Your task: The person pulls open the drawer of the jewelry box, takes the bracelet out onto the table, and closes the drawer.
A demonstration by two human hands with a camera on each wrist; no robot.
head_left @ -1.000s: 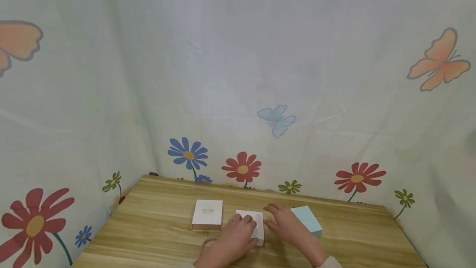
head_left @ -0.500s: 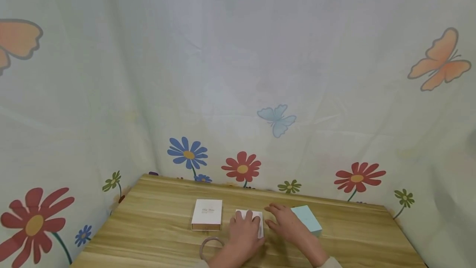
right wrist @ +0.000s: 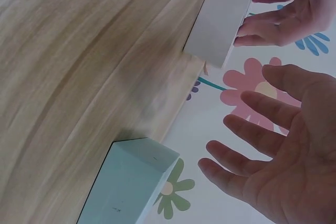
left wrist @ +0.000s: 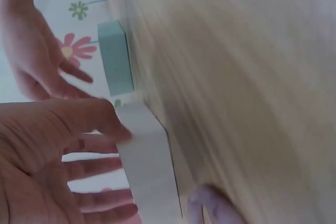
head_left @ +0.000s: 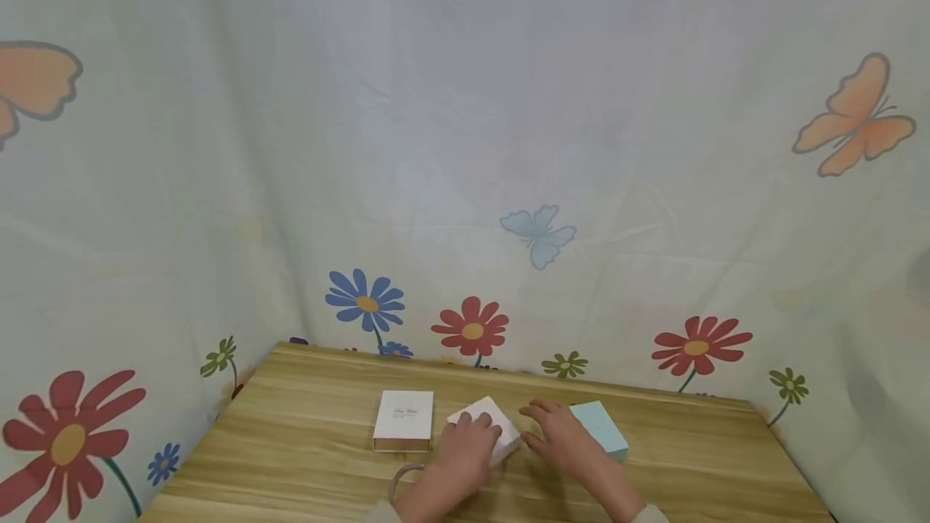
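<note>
A small white box [head_left: 485, 418] lies turned at an angle on the wooden table. My left hand [head_left: 461, 454] is over it, its fingers resting on the top face. In the left wrist view the thumb [left wrist: 118, 127] touches the box's upper edge while the other fingers stretch across the top. My right hand [head_left: 570, 442] hovers just right of the white box, with spread, slightly bent fingers and nothing held. Right behind that hand sits a light teal box [head_left: 601, 430], which it does not touch in the right wrist view.
Left of the white box stands another white box [head_left: 404, 416] with gold lettering and a brownish side. A greyish ring [head_left: 398, 481] lies in front of it, partly hidden by the left wrist. A flowered curtain [head_left: 465, 184] encloses the table [head_left: 291, 442].
The white box under my left hand has rotated from square-on to a slant. My left hand shifted right, then back left, with it. My right hand stays nearly still.
</note>
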